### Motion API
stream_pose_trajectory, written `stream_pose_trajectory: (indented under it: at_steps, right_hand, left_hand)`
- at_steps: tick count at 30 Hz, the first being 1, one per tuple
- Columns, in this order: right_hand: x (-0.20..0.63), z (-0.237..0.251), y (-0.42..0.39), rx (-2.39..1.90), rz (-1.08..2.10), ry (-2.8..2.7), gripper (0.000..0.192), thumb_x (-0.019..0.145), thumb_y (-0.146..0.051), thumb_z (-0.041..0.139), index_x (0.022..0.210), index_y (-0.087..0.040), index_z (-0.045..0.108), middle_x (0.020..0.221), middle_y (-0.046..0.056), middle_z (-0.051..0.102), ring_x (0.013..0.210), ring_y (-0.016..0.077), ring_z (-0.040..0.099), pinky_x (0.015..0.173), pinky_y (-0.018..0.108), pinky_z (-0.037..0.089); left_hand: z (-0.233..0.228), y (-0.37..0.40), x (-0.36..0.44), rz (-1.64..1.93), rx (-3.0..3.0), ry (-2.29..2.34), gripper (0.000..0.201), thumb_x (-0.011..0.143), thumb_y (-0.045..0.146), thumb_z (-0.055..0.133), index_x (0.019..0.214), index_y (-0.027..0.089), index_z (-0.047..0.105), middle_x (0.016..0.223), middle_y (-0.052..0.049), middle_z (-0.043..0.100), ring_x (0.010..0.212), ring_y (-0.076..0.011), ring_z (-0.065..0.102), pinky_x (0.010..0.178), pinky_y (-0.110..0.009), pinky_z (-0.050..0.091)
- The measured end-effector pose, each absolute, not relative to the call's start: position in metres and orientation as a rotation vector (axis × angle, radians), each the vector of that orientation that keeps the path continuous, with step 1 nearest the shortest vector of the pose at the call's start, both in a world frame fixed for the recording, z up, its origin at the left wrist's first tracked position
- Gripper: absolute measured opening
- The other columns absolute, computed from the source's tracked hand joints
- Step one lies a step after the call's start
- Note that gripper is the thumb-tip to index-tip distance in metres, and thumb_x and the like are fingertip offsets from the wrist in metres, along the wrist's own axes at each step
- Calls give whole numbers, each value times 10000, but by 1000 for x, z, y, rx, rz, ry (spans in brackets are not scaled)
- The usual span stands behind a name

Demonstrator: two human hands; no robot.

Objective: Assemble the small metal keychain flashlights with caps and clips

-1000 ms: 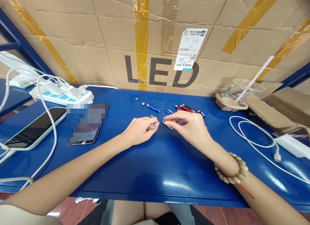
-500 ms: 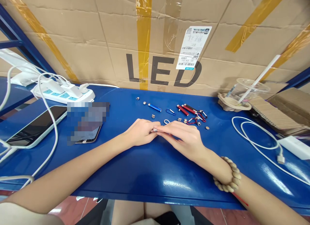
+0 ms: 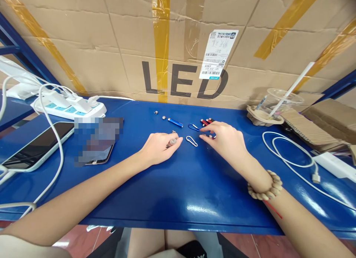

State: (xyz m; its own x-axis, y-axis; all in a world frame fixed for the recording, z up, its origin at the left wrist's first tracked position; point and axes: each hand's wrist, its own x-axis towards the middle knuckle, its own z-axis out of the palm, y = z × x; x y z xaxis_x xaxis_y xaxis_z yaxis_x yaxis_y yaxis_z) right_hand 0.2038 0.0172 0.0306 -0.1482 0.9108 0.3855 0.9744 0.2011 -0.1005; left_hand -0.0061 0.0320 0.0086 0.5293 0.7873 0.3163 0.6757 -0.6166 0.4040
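My left hand [image 3: 159,148] rests on the blue table [image 3: 178,184] and pinches a small silver metal tube [image 3: 171,142] between thumb and fingers. My right hand [image 3: 226,140] lies to its right, fingertips down on small parts beside the red tubes [image 3: 206,121]; whether it grips one I cannot tell. A silver clip [image 3: 191,140] lies on the table between the two hands. Just behind it are a blue clip [image 3: 193,127], a blue tube [image 3: 175,122] and two tiny silver caps [image 3: 160,115].
A white power strip [image 3: 72,106] with plugs and cables sits at the back left, and two phones [image 3: 33,145] lie near it. A plastic cup with a straw [image 3: 274,104], a white cable [image 3: 294,158] and corrugated card are at the right. A cardboard box marked LED [image 3: 183,46] stands behind.
My right hand has drawn away from my left hand and moved back right onto the small parts near the red tubes. The silver clip lies free between the hands. My left hand has kept the silver tube.
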Motion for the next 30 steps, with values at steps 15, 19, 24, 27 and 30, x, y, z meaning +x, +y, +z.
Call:
stream_pose_trajectory:
  at_steps: [15, 19, 24, 27, 30]
  right_hand:
    - [207, 32, 18, -2251, -154, -2088, 220, 823, -279, 596, 1018, -238, 689, 1014, 66, 702, 928, 271, 651, 612, 304, 432]
    - [207, 30, 18, -2255, -146, -2097, 170, 823, -255, 586, 940, -242, 709, 918, 64, 721, 882, 273, 665, 585, 302, 426]
    - [206, 27, 19, -2125, -142, -2037, 198, 774, -211, 600, 942, -234, 702, 846, 34, 728, 853, 254, 664, 590, 300, 452]
    - [203, 27, 20, -1906, -123, -1982, 244, 728, -163, 598, 952, -199, 688, 839, 28, 716, 734, 202, 665, 615, 301, 485]
    - [199, 29, 20, -1584, 1, -1895, 262, 697, -133, 598, 945, -164, 675, 806, 26, 697, 637, 141, 647, 605, 261, 515]
  left_hand:
    - [5, 33, -7, 747, 2561, 1205, 405, 901, 388, 328, 583, 172, 457, 519, 31, 482, 482, -92, 440, 523, -211, 288]
    - [4, 34, -7, 767, 2594, 1194, 407, 903, 381, 332, 573, 173, 448, 509, 31, 460, 474, -93, 431, 513, -212, 277]
    - [2, 34, -7, 797, 2633, 1176, 409, 906, 371, 343, 563, 174, 445, 499, 29, 465, 463, -94, 442, 506, -209, 275]
    - [1, 35, -7, 819, 2670, 1174, 406, 899, 364, 368, 548, 175, 444, 475, 31, 459, 438, -92, 437, 491, -207, 259]
    - [-1, 36, -7, 832, 2689, 1190, 418, 902, 377, 373, 543, 175, 447, 449, 35, 446, 415, -91, 435, 477, -210, 242]
